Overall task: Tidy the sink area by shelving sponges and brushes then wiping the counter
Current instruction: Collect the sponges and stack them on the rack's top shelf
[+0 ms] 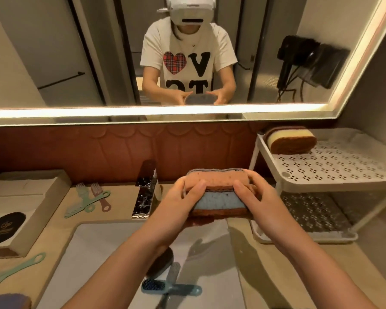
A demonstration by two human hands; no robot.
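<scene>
Above the sink [112, 253], a person's left hand [183, 198] and right hand [262, 197] clasp a stack of two sponges [217, 192] by its ends, mid-shelving, the next move likely a carry to the white rack [334, 168] at two o'clock, beside the brown-and-yellow sponge [291, 143] lying there.

Single view: head-worn, wide-angle. Faces forward and down, close over the left hand [178, 201] and right hand [261, 197], which grip two stacked sponges [218, 184] at mid-frame. Beyond the grip: mirror [54, 41], reflecting the headset [191, 10]. Right of the grip: rack [343, 170]. Beneath it: sink [103, 253]. Frame edges bowed.
</scene>
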